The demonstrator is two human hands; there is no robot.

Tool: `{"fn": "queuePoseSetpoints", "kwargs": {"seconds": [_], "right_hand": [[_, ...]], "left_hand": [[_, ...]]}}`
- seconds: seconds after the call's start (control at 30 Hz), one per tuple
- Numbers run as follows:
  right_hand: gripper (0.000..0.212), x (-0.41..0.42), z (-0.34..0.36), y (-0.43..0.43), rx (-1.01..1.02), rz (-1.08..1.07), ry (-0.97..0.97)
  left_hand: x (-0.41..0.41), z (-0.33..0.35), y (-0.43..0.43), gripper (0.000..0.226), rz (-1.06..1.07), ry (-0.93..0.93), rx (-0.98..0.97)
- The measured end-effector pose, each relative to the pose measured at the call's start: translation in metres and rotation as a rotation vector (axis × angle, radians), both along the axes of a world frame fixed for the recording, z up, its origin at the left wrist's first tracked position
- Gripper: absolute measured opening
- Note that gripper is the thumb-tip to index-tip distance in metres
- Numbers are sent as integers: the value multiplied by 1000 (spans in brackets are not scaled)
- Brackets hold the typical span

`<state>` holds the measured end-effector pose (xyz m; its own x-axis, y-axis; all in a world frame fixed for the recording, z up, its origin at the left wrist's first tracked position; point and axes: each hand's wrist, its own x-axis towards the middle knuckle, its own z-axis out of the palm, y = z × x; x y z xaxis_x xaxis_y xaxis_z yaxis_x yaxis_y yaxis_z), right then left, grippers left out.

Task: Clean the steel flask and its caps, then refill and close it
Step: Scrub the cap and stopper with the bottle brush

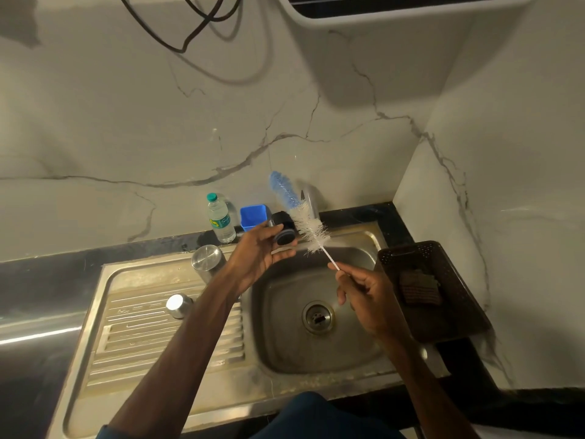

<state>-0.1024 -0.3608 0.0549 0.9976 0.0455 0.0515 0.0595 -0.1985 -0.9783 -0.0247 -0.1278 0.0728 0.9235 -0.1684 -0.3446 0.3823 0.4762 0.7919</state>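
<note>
My left hand (260, 252) holds a black inner cap (284, 228) above the sink basin (319, 315), fingers curled round it. My right hand (364, 296) pinches the thin white handle of a bottle brush (308, 226); its white and blue bristles stand up and to the left, right beside the cap. The steel flask (207, 260) stands upright on the drainboard at the back, partly hidden behind my left forearm. A small steel outer cap (179, 305) sits on the ribbed drainboard (152, 337).
A plastic water bottle (220, 221) and a blue tub (253, 217) stand on the black counter behind the sink. The tap (311, 201) rises behind the brush. A dark perforated tray (443, 270) with a scrub pad (419, 288) lies right of the basin.
</note>
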Motion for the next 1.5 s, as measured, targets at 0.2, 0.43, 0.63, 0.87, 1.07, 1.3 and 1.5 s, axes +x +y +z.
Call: {"fn": "queuePoseSetpoints", "kwargs": {"seconds": [0.2,0.43,0.63,0.87,1.07,1.3,1.5], "right_hand": [[26,1,3,3,-6,-4,12],[26,1,0,2,-10,-20,18],[27,-2,-1,0,-25,-47,17],[28,-7,4,6,-75,-12,-28],[30,-9,5,6,-92,15,-46],[30,-6,8,8,-73,-6,-17],[29,-3,8,9,-98,0,-59]], "left_hand": [[-4,1,-3,49,-43,-8,79],[-4,-2,-2,31,23,-19,26],[-4,-1,-6,39,96,40,-48],[-7,0,-16,35,121,19,-59],[0,5,-16,44,287,7,-85],[-5,4,-22,38,206,5,-68],[1,3,-17,50,227,-56,-2]]}}
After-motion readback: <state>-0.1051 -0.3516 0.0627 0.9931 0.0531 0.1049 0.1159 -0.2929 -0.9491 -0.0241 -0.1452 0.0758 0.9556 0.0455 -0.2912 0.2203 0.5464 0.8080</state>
